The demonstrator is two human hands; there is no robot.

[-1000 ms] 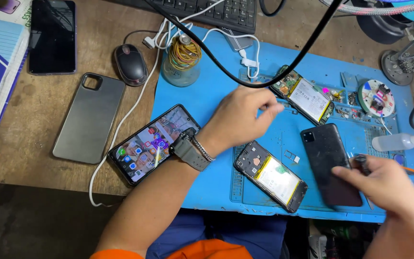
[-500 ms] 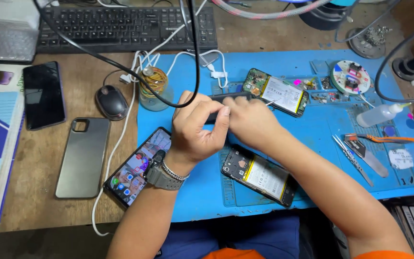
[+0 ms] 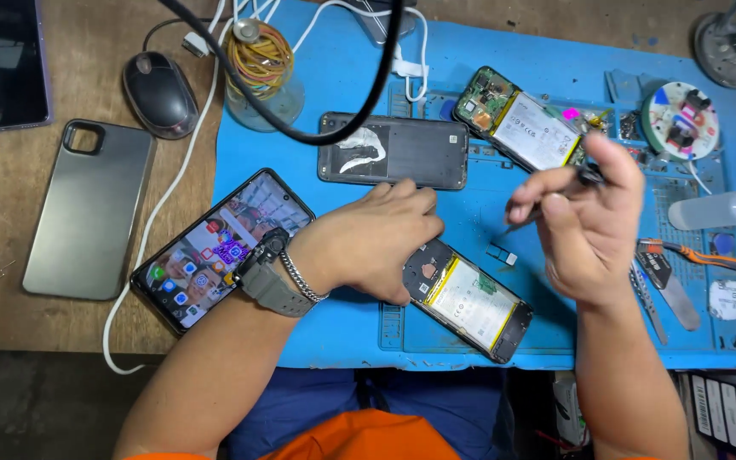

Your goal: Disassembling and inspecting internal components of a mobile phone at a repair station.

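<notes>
My left hand (image 3: pixel 372 243), with a grey watch and a chain on the wrist, rests curled on the top end of an opened phone (image 3: pixel 474 302). The phone lies on the blue mat (image 3: pixel 342 332) with its battery showing. My right hand (image 3: pixel 589 230) hovers just right of it, pinching a thin dark tool (image 3: pixel 588 175) whose tip points down-left at the mat. A small loose part (image 3: pixel 502 253) lies between my hands. A black back cover (image 3: pixel 393 149) lies inner side up beyond my left hand.
A second opened phone (image 3: pixel 521 123) lies at the back. A lit phone (image 3: pixel 215 247) and a grey case (image 3: pixel 87 209) are on the left, beside a mouse (image 3: pixel 159 94) and a jar of rubber bands (image 3: pixel 261 68). Hand tools (image 3: pixel 666 285) and a white bottle (image 3: pixel 717 209) lie at the right.
The black back cover, held in my right hand a second ago, now lies on the mat at the back. My right hand has taken up the thin tool; my left hand sits on the opened phone.
</notes>
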